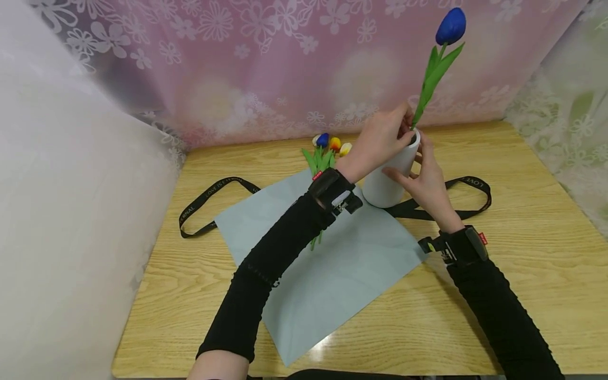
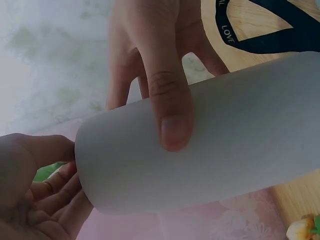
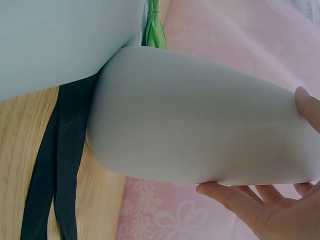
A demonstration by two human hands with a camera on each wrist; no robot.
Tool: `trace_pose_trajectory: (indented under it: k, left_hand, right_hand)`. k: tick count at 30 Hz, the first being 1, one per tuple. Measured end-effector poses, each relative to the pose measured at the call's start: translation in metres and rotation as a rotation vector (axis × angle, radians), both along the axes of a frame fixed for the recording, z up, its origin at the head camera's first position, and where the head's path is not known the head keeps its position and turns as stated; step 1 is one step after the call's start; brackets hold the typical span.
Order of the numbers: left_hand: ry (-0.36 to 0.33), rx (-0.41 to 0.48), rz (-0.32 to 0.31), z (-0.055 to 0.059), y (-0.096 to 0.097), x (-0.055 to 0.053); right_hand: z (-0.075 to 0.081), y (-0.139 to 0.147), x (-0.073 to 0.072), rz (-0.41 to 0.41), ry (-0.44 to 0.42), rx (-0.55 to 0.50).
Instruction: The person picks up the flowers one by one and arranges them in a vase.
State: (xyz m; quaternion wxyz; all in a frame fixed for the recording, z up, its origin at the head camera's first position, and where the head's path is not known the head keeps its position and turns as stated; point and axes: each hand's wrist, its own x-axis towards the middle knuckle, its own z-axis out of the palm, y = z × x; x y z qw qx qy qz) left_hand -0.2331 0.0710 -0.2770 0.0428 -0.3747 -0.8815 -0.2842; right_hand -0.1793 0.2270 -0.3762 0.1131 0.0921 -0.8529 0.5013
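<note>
A blue artificial tulip (image 1: 450,26) with green leaves rises from the mouth of a tall white vase (image 1: 387,182). At the vase's rim my left hand (image 1: 377,140) pinches the lower stem; a bit of green (image 2: 47,171) shows between its fingers in the left wrist view. My right hand (image 1: 427,182) grips the upper side of the vase, its thumb on the near wall and the other fingers round the far side. The stem's lower end is hidden inside the vase, which leans slightly to the right in the head view.
Light blue-grey wrapping paper (image 1: 332,285) lies on the wooden table (image 1: 532,295), partly under my left forearm. Several tulips (image 1: 323,153) in blue, white, yellow and orange lie on it. A black lettered ribbon (image 1: 209,198) loops out left and right. A pink floral cloth (image 1: 294,68) hangs behind.
</note>
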Motion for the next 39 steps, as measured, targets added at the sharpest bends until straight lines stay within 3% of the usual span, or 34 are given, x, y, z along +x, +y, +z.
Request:
trace_pose_trajectory:
  k: [11, 17, 21, 28, 33, 39]
  left_hand:
    - [0.073, -0.204, 0.086, 0.004, 0.003, 0.007]
    - [0.043, -0.218, 0.081, 0.008, 0.000, 0.010]
    - [0.016, -0.147, 0.074, 0.010, -0.004, 0.011]
    - [0.066, 0.018, 0.066, 0.012, -0.016, 0.008]
    - [0.059, 0.147, 0.060, 0.010, -0.027, 0.005]
    - [0.109, 0.327, 0.123, -0.001, -0.049, 0.002]
  right_hand:
    - [-0.001, 0.000, 0.000, -0.004, 0.003, 0.011]
    - [-0.002, -0.001, 0.000, -0.010, 0.003, 0.014]
    - [-0.001, -0.001, -0.001, -0.012, -0.013, 0.006]
    - [0.001, -0.001, 0.000, -0.024, -0.033, 0.000]
    - [0.000, -0.002, 0.000, -0.030, -0.035, -0.004]
    - [-0.001, -0.003, -0.001, -0.041, -0.023, 0.008]
